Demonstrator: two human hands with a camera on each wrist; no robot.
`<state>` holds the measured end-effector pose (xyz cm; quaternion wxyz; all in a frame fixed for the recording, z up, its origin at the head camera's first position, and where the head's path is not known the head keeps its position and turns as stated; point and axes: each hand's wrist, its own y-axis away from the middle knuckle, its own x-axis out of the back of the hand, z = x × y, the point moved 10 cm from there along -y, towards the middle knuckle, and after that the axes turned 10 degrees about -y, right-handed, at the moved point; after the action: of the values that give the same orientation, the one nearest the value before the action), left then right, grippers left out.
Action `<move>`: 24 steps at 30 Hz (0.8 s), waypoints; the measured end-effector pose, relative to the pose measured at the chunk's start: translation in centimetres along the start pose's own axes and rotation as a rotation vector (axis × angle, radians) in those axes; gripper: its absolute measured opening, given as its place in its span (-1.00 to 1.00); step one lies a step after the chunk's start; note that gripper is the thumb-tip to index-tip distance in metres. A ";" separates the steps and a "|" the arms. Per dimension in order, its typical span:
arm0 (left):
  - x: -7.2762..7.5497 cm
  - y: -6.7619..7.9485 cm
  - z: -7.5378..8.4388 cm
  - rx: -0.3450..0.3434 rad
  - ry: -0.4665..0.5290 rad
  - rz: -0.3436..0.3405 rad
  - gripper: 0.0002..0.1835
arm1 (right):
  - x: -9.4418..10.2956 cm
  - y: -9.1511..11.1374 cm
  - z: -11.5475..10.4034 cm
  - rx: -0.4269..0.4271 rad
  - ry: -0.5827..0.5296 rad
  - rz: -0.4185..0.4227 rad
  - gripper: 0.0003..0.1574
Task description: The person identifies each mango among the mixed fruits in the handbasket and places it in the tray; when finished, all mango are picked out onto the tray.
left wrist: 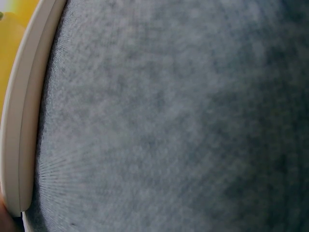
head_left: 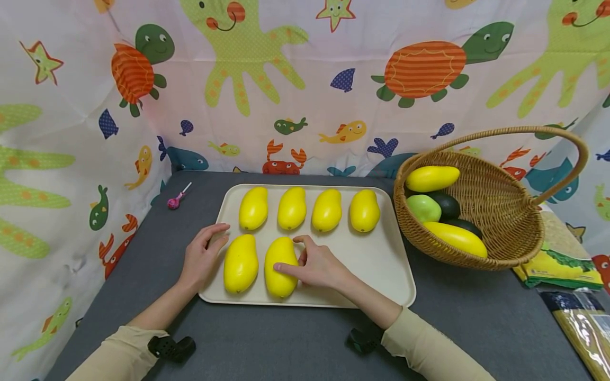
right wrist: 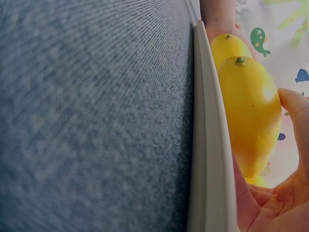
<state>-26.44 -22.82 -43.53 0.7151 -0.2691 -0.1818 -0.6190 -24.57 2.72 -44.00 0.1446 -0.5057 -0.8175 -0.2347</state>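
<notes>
Six yellow mangoes are set out on a cream tray (head_left: pixel 352 275). Four stand in the back row, ending in a mango (head_left: pixel 365 211) on the right. In the front row, my right hand (head_left: pixel 320 264) grips the right-hand mango (head_left: pixel 281 286), its thumb across the top and its fingers at the right side. That mango (right wrist: pixel 248 111) also appears upright in the right wrist view, with the thumb against its side. Beside it lies another mango (head_left: pixel 241 263). My left hand (head_left: pixel 202 256) rests at the tray's left edge, fingers loosely bent and holding nothing.
A wicker basket (head_left: pixel 514 222) at the right contains yellow mangoes (head_left: pixel 455 239), a green fruit (head_left: pixel 423 208) and dark green fruits (head_left: pixel 444 205). Beyond it are a yellow-and-green packet (head_left: pixel 562 259) and a clear-fronted packet (head_left: pixel 579 328). A pink lollipop (head_left: pixel 174 202) lies back left.
</notes>
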 end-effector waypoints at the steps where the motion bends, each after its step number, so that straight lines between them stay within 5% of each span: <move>1: 0.0 0.0 0.0 -0.002 0.000 0.000 -0.65 | 0.0 0.0 0.0 0.001 -0.002 -0.001 0.09; 15: 0.0 0.0 0.3 -0.017 -0.011 0.006 -0.66 | 0.2 0.4 -0.1 0.005 -0.032 -0.016 0.05; 24: 0.0 0.0 0.2 -0.018 -0.005 0.012 -0.67 | 2.7 2.1 -1.9 0.157 -0.033 0.009 -0.12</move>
<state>-26.38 -22.70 -43.34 0.7161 -0.2779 -0.1764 -0.6155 -23.85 4.52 -40.59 0.1714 -0.5003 -0.8333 -0.1611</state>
